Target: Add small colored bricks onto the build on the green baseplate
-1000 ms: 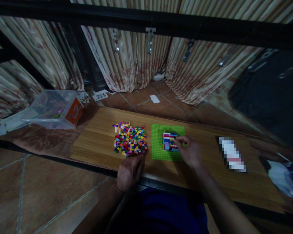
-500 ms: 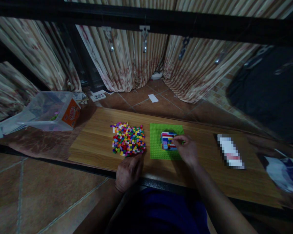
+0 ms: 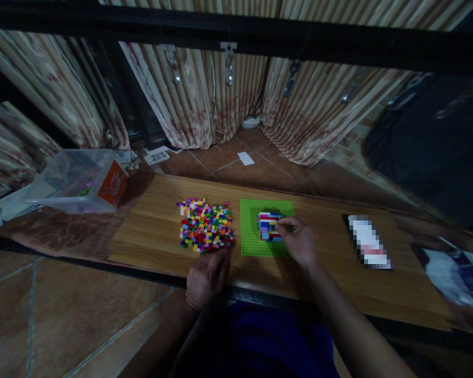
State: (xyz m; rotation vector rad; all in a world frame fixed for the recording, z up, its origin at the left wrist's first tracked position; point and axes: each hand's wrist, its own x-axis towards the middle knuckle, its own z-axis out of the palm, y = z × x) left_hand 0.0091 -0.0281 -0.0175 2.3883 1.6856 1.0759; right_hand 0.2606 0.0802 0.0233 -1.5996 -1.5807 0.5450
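A green baseplate (image 3: 250,236) lies on the wooden table (image 3: 150,231), with a small block of coloured bricks (image 3: 267,226) built on it. My right hand (image 3: 297,241) rests on the plate's right side, its fingertips pinched together against the right edge of the built block; what they hold, if anything, is hidden. A heap of loose coloured bricks (image 3: 206,224) lies left of the plate. My left hand (image 3: 207,275) sits at the table's near edge just below the heap, fingers curled down and touching the heap's near rim.
A clear plastic tub (image 3: 76,181) with an orange label stands at the table's far left. A blurred white-and-black flat object (image 3: 368,242) lies to the right, with a bluish bag (image 3: 455,278) beyond it. Curtains and a black bar rise behind the table.
The view has drifted slightly, so everything sits a little further left. My right hand stays pinched at the built block. My left hand has not moved.
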